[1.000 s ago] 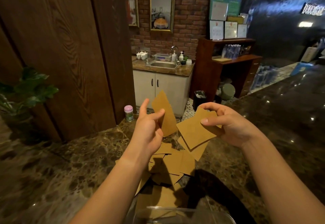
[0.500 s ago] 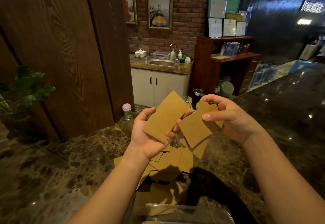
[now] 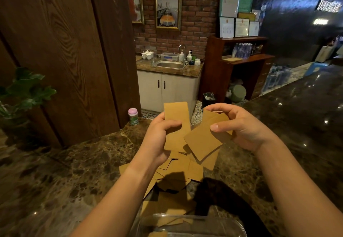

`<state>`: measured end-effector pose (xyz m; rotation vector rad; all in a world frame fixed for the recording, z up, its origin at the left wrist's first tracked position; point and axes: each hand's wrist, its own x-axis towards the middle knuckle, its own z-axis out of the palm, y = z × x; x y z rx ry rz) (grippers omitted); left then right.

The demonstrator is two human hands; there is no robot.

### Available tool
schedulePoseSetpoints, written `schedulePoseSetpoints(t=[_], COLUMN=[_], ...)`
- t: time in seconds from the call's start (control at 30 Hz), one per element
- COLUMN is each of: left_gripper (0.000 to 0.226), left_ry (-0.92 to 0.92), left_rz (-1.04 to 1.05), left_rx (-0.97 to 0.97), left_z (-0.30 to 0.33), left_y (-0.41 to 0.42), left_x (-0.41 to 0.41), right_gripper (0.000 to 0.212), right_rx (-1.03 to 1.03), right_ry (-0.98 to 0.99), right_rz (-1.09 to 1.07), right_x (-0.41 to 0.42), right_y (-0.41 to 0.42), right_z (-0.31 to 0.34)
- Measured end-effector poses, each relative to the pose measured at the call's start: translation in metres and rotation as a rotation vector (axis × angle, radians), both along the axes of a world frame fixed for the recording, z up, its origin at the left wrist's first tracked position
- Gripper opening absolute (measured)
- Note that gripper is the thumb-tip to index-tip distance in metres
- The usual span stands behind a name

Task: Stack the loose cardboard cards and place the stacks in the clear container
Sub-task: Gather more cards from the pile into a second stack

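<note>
On the dark marble tabletop (image 3: 65, 171) loose cards (image 3: 178, 169) lie below both hands. The left hand (image 3: 159, 140) grips one card (image 3: 177, 123), long axis upright, just left of the stack (image 3: 204, 140) in the right hand (image 3: 239, 127); the container (image 3: 193, 223) waits nearest.

I see a dark marble counter (image 3: 55, 177) below me, wood panelling (image 3: 61, 51) at left with a green plant (image 3: 24, 91), a brick wall (image 3: 198, 19) with framed pictures (image 3: 168, 4), a steel sink (image 3: 170, 64) over white cabinet doors (image 3: 167, 90), and a wooden shelf unit (image 3: 241, 65).
</note>
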<state>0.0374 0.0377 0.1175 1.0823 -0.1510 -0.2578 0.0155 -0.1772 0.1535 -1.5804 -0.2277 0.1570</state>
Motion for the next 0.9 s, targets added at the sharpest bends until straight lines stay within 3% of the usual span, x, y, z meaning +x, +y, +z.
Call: schedulePoseSetpoints(t=[0.1, 0.17, 0.27, 0.43, 0.63, 0.73, 0.87, 0.9], left_gripper=[0.024, 0.033, 0.039, 0.028, 0.017, 0.032, 0.022, 0.031], left_ry=[0.131, 0.167, 0.16, 0.095, 0.004, -0.064, -0.117, -0.077], left_rz=[-0.131, -0.141, -0.062, 0.113, 0.222, 0.228, 0.297, 0.302], left_rx=[-0.19, -0.176, -0.14, -0.102, -0.038, 0.01, -0.012, -0.052], left_z=[0.0, -0.002, -0.005, -0.007, -0.011, -0.01, -0.005, -0.004], left_y=[-0.001, 0.0, -0.002, -0.002, -0.006, -0.01, -0.016, -0.016], left_x=[-0.003, -0.002, -0.001, 0.003, 0.005, 0.004, -0.004, -0.007], right_gripper=[0.062, 0.066, 0.061, 0.056, 0.05, 0.043, 0.033, 0.031], right_rx=[-0.014, -0.024, -0.017, 0.0, 0.032, -0.087, -0.211, -0.277], right_ry=[-0.012, -0.023, -0.034, -0.037, 0.047, 0.07, 0.026, -0.042], right_rz=[0.022, -0.005, -0.039, -0.12, -0.067, -0.054, -0.026, -0.031], right_x=[-0.001, -0.001, -0.003, -0.007, -0.002, -0.001, -0.001, -0.001], right_y=[0.002, 0.003, 0.002, -0.002, 0.003, 0.014, 0.023, 0.026], right_z=[0.003, 0.006, 0.009, 0.009, 0.003, -0.002, -0.007, -0.007])
